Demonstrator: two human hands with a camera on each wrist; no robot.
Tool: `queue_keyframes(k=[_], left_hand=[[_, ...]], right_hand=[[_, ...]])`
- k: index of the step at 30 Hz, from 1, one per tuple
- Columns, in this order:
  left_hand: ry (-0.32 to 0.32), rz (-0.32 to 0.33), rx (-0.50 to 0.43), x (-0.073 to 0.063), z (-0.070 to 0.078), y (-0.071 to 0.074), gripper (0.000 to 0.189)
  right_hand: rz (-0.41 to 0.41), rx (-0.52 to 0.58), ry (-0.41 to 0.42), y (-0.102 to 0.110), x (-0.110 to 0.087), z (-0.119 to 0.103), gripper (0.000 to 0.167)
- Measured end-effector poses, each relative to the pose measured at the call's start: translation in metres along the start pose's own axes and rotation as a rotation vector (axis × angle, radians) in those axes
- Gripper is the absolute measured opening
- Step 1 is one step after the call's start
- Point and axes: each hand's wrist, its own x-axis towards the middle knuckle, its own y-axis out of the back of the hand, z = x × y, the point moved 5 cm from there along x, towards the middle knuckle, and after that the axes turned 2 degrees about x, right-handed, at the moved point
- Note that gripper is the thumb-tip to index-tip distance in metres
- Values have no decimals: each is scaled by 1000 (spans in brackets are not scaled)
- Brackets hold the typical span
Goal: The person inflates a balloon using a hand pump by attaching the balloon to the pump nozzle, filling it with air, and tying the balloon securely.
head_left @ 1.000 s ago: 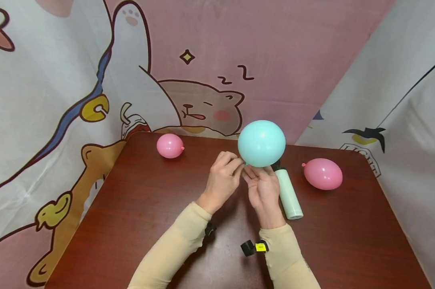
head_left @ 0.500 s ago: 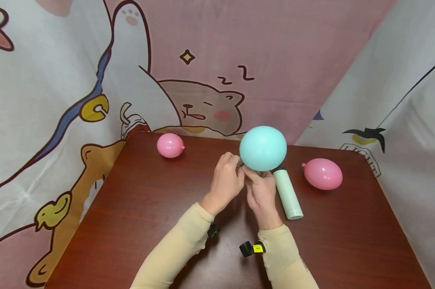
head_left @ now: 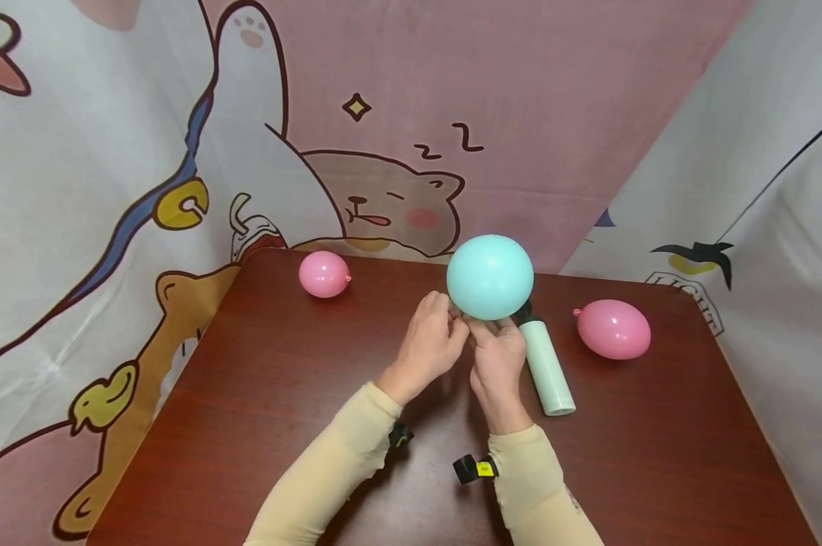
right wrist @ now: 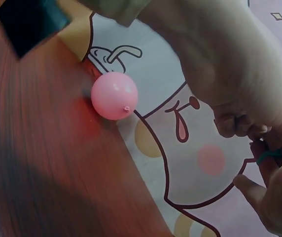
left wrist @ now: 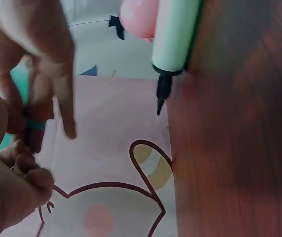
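Above the back of the table floats an inflated light-blue balloon (head_left: 490, 277), held up by both hands at its underside. My left hand (head_left: 426, 337) pinches at the neck from the left with curled fingers. From the right, my right hand (head_left: 500, 368) holds the same spot, its palm below the balloon. The balloon's teal neck (left wrist: 35, 125) is stretched across the right hand's fingers in the left wrist view. That teal strip (right wrist: 269, 155) also lies over a right-hand finger in the right wrist view, where the left fingertips are close by. The balloon's body hides some fingertips in the head view.
A pale green hand pump (head_left: 547, 368) with a black nozzle lies just right of the right hand. One pink balloon (head_left: 324, 274) sits at the back left of the brown table (head_left: 247, 425), another pink balloon (head_left: 613, 329) at the right. A cartoon-printed cloth (head_left: 554, 114) hangs behind.
The balloon has dipped slightly, then shifted a little left. My right hand has turned from palm up and closed in on the neck, beside the left fingers. Pump and pink balloons stay put.
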Motion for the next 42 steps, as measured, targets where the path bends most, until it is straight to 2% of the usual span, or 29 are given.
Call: queue_keyframes(k=[4, 7, 11, 16, 19, 22, 25, 27, 30, 32, 34, 37, 40, 42], left_hand=[[-60, 18, 109, -1, 0, -1, 17], [-82, 52, 131, -3, 1, 1, 19], [-82, 155, 128, -9, 8, 3, 14], [-107, 302, 240, -18, 18, -3, 6], [-146, 364, 290, -21, 22, -9, 6], [-181, 394, 266, -23, 24, -12, 6], [-160, 363, 155, -20, 19, -10, 5], [-103, 312, 29, -16, 12, -6, 6], [17, 215, -141, -9, -1, -1, 12], [73, 154, -207, -5, -8, 2, 14], [92, 94, -219, -1, -12, 3, 14], [39, 13, -172, 3, -12, 4, 12], [-66, -46, -90, 5, -9, 3, 11], [-148, -63, -41, 5, -7, 4, 11]], right_hand=[[-9, -5, 15, -3, -3, -2, 31], [-2, -21, 23, -4, -4, -3, 31], [25, 16, 29, -1, -4, -1, 32], [51, 94, 10, -1, -5, 4, 32], [39, 129, -19, -2, -6, 7, 31], [8, 181, -48, -3, -5, 8, 33], [-23, 221, -81, -2, -3, 9, 33], [-39, 220, -108, -1, -2, 9, 32], [-71, 188, -149, 1, 0, 10, 30], [-104, 174, -176, 1, 2, 11, 32], [-132, 161, -195, 2, 3, 11, 33], [-153, 151, -206, 4, 5, 10, 34], [-152, 133, -211, 6, 6, 9, 32], [-150, 126, -214, 6, 7, 8, 29]])
